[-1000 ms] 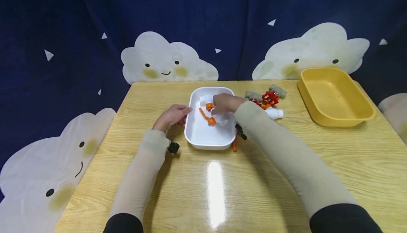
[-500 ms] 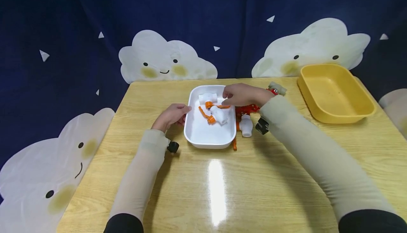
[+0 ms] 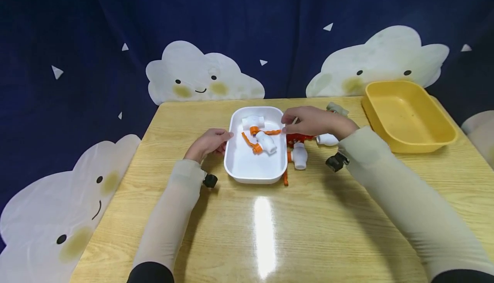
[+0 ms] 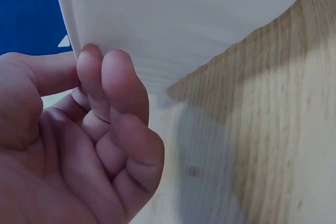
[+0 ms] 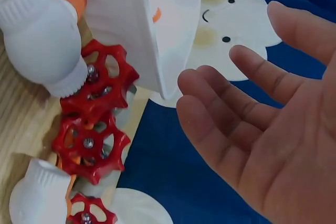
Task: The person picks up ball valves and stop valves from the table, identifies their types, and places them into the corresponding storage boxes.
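Observation:
A white plastic tub (image 3: 254,179) stands on the table between my hands. My left hand (image 3: 210,143) pinches its left rim; in the left wrist view the thumb and fingers (image 4: 125,82) grip the edge. Inside lie two white ball valves with orange lever handles, one upper (image 3: 253,122) and one lower (image 3: 266,142). My right hand (image 3: 316,121) is by the tub's upper right rim, holding nothing; the right wrist view shows its fingers (image 5: 197,119) spread and relaxed, apart from the rim.
Right of the tub lie two more white ball valves, one near (image 3: 299,156) and one farther (image 3: 326,139), plus several valves with red handwheels (image 5: 89,142) and grey bodies (image 3: 337,109). A yellow tub (image 3: 409,115) stands at the table's back right.
My right hand has left the tub's inside and moved right past its rim, uncovering the two ball valves there. The left hand has kept its grip on the rim.

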The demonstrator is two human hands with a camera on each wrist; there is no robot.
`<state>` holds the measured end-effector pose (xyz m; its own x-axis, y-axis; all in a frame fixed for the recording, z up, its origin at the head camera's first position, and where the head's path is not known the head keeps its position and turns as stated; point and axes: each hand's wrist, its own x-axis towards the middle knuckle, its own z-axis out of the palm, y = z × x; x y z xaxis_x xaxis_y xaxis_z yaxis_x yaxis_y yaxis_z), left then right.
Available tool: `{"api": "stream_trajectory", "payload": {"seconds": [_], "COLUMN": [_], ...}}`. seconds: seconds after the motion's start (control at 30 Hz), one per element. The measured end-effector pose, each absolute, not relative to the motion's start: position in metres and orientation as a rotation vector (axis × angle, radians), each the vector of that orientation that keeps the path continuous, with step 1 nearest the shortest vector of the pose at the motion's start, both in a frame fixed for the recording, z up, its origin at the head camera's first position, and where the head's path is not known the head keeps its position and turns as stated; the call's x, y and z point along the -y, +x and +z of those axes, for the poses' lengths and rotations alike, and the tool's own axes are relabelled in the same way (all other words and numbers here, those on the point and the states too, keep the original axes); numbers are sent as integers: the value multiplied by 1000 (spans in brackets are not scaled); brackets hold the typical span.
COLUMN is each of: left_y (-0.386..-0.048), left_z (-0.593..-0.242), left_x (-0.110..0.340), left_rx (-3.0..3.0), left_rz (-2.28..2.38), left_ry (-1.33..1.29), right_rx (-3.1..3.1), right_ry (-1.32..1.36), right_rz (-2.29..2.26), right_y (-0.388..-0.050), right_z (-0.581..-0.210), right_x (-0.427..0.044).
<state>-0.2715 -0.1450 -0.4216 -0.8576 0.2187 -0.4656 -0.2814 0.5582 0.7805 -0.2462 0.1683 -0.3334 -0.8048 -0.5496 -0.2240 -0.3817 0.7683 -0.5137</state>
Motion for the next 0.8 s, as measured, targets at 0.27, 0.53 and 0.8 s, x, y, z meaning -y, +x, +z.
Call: {"api": "stream_trajectory", "payload": {"seconds": [0.27,0.53,0.8], "left_y": [-271,-272,-274], "left_z": [-424,-421,-422], "left_x": [145,144,147], "left_rx": [-2273,-2229,-2201], "left_rz": [1277,1302,1306], "left_ry": [-58,-70,-100], "right_rx": [-2599,-2626,-2613], "right_ry": [-609,-587,-507], "right_rz": [-729,-769,-872], "right_y": [-235,-226,-221], "right_z": [-338,-339,-335], "right_x": [-195,-233,-259]}}
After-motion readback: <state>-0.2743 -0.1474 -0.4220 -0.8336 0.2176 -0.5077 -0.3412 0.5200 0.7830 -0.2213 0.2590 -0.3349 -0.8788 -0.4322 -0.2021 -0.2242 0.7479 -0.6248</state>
